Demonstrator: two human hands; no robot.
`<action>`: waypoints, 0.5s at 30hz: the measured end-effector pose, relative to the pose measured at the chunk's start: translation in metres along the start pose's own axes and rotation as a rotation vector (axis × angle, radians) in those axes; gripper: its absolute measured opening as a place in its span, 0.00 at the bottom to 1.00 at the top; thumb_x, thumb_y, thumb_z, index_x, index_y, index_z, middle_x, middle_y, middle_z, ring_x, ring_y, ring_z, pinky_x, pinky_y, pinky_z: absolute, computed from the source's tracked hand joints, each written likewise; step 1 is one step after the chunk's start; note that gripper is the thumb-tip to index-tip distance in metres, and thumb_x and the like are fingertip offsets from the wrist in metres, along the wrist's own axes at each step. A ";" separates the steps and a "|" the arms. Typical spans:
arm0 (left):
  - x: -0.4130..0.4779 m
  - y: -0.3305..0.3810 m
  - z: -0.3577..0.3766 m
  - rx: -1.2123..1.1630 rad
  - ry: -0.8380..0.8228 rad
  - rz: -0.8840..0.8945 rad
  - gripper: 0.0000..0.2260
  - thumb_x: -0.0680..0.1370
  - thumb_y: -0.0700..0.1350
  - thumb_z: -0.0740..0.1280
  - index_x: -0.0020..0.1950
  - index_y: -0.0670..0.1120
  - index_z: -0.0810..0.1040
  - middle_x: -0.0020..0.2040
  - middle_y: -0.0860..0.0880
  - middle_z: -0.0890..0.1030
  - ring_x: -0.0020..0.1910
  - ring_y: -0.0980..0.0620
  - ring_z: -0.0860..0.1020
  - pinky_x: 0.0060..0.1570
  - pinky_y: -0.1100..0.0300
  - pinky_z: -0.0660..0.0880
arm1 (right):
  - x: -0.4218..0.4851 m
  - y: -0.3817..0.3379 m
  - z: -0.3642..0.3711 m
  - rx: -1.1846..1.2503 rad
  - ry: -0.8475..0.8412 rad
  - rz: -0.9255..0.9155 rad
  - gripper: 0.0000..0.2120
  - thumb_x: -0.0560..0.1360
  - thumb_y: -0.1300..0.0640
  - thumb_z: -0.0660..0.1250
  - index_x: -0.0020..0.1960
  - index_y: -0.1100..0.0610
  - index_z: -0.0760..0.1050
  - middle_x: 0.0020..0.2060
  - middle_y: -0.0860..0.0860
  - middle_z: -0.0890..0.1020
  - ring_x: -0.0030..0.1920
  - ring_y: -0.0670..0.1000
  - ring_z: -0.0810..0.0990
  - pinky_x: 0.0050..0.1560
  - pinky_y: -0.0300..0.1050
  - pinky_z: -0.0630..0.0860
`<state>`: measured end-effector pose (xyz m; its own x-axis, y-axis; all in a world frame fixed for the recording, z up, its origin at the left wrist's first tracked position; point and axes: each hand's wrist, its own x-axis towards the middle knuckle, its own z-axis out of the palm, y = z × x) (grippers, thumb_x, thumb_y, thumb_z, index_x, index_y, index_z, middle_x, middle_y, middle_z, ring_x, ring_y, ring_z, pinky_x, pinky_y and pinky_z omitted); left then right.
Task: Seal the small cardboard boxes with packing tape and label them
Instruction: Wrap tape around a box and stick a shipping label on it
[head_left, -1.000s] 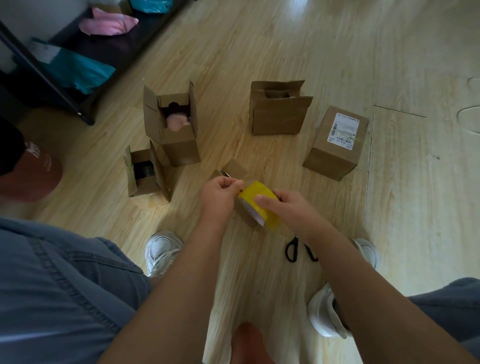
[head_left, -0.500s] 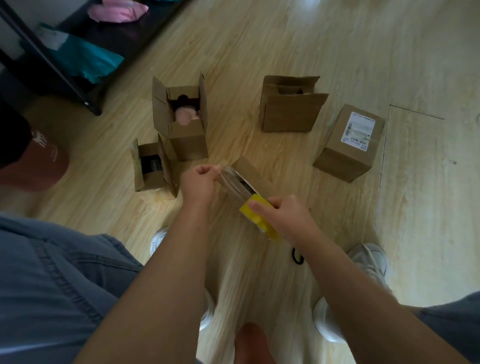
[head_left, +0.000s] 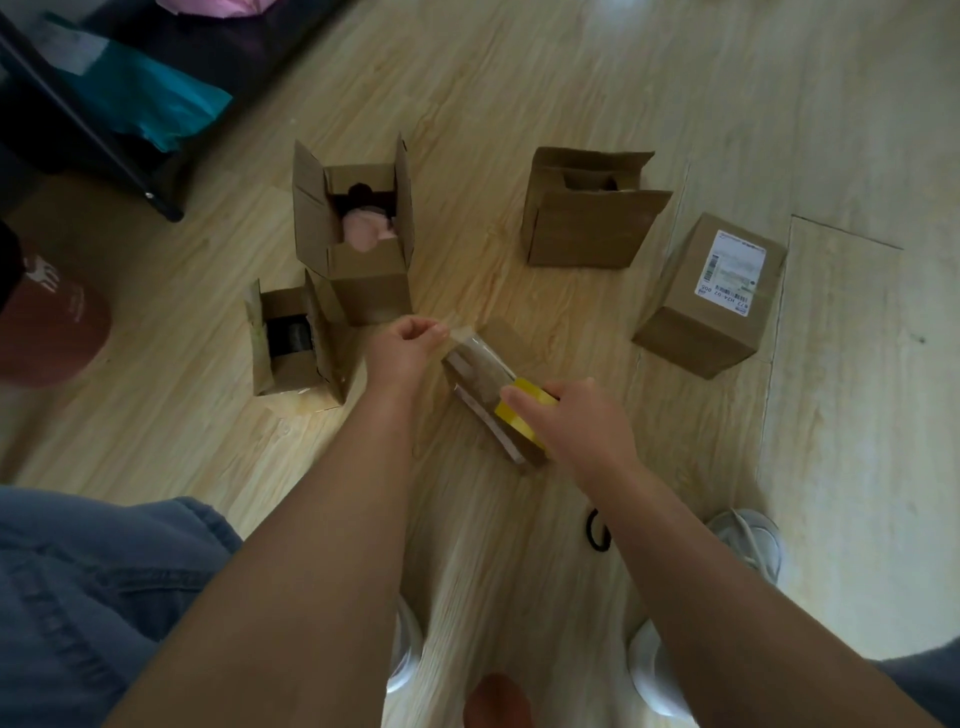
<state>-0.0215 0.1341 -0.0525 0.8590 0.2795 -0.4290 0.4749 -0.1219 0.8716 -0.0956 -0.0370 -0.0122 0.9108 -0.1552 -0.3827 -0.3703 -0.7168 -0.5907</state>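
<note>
The small box (head_left: 506, 338) being sealed lies on the floor (head_left: 519, 93) between the person's feet, low in the middle of the view. A strip of clear tape (head_left: 475, 364) stretches over it; whether it has touched the cardboard yet cannot be told. The left hand (head_left: 408, 345) pinches the strip's free end with curled fingers. The right hand (head_left: 576, 434) grips the yellow tape roll (head_left: 519, 415).

The likely trouble, as I judge it, is the strip sagging or twisting and sticking to itself (nothing else holds the light box down), or landing askew across the seam. Three open boxes (head_left: 353, 234) (head_left: 291, 338) (head_left: 582, 208) and one labelled box (head_left: 711, 296) stand beyond.

A second ago the left hand pinched right at the roll with no strip drawn; now the two hands are apart, and that span looks much as it did half a second ago.
</note>
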 end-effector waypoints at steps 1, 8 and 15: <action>0.004 0.001 0.003 0.008 -0.016 0.014 0.02 0.78 0.43 0.71 0.45 0.48 0.81 0.42 0.56 0.80 0.43 0.62 0.75 0.42 0.66 0.70 | 0.004 0.002 -0.001 -0.002 0.012 0.003 0.25 0.74 0.34 0.65 0.35 0.56 0.77 0.29 0.51 0.77 0.34 0.53 0.80 0.37 0.51 0.78; 0.030 0.000 0.031 0.039 -0.111 0.002 0.07 0.77 0.41 0.71 0.40 0.47 0.78 0.36 0.52 0.77 0.37 0.55 0.75 0.42 0.60 0.73 | 0.023 0.015 -0.007 0.120 0.052 0.086 0.28 0.72 0.34 0.68 0.27 0.55 0.69 0.22 0.48 0.68 0.26 0.49 0.70 0.32 0.48 0.69; 0.049 -0.007 0.041 0.137 -0.098 -0.011 0.07 0.76 0.43 0.72 0.39 0.50 0.79 0.42 0.49 0.83 0.42 0.52 0.80 0.50 0.51 0.77 | 0.040 0.007 -0.009 0.167 0.013 0.146 0.28 0.73 0.37 0.70 0.28 0.59 0.71 0.23 0.52 0.67 0.23 0.48 0.66 0.30 0.44 0.65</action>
<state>0.0254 0.1092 -0.0891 0.8648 0.1883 -0.4655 0.5006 -0.2501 0.8288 -0.0600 -0.0546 -0.0257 0.8469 -0.2587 -0.4645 -0.5229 -0.5634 -0.6397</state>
